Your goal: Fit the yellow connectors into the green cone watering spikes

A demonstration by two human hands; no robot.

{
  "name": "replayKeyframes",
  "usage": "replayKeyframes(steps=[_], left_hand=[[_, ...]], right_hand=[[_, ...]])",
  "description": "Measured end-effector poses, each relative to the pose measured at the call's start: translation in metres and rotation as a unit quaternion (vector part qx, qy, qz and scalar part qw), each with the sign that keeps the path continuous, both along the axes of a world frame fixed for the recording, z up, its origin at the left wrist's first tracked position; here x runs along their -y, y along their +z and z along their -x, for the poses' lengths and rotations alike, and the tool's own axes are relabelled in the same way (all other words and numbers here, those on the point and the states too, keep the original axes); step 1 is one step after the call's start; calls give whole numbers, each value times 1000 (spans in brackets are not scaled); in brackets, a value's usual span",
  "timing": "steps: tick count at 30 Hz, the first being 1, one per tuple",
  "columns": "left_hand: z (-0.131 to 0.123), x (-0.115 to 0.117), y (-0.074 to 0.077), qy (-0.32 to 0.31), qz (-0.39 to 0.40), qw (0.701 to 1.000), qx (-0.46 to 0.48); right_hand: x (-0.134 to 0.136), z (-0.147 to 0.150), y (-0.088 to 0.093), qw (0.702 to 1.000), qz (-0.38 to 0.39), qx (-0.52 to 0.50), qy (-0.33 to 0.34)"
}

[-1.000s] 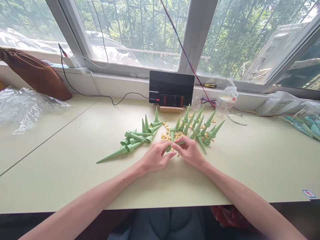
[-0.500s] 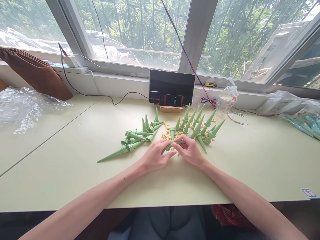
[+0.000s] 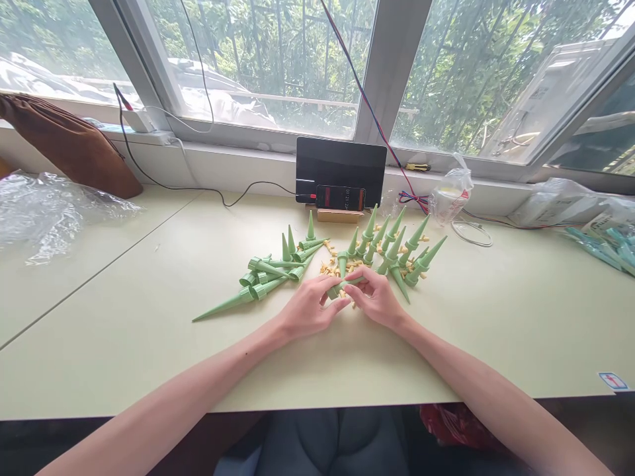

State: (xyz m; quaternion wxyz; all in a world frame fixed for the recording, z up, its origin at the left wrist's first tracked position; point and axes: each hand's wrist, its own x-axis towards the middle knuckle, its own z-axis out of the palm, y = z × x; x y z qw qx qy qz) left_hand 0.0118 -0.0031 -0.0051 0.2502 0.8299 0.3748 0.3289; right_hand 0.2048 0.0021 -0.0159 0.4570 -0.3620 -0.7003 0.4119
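Observation:
My left hand (image 3: 306,309) and my right hand (image 3: 376,297) meet at the middle of the pale green table (image 3: 149,330), both pinched on one green cone spike (image 3: 341,286) held between their fingertips. Behind the hands lie several small yellow pieces (image 3: 331,268) scattered on the table. To the left lies a pile of green cone spikes (image 3: 270,272), on their sides and pointing various ways. To the right and behind, a group of green spikes (image 3: 397,248) stands or leans with tips up.
A phone (image 3: 340,197) leans on a dark tablet (image 3: 340,168) at the window sill. Cables (image 3: 198,190) run along the back. A brown bag (image 3: 69,145) and crumpled clear plastic (image 3: 44,211) lie far left; plastic bags (image 3: 449,192) and teal packets (image 3: 602,248) at right.
The hands have shifted only slightly on the held spike; my right fingers have curled a little closer around it. Nothing else has moved.

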Motion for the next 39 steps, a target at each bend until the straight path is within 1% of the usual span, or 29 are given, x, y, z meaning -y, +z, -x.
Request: replayKeyframes(steps=[13,16,21,25,31,39], left_hand=[[0,0,5,-12,12,999,33],[0,1,5,-4,4,999,36],[-1,0,3,21,-22,999,31],[-1,-1,2,22,-36,999,28],[1,-1,2,19,-31,999,28],[-1,-4,-5,20,-18,999,44]], right_hand=[[1,0,2,1000,-23,6,-7],[2,0,3,999,-31,8,-13],[2,1,4,999,-35,10,-16],[1,0,3,999,-34,4,-13],[-2,-1,-2,999,-47,0,-20],[-4,-1,-1,998,-39,17,-37]])
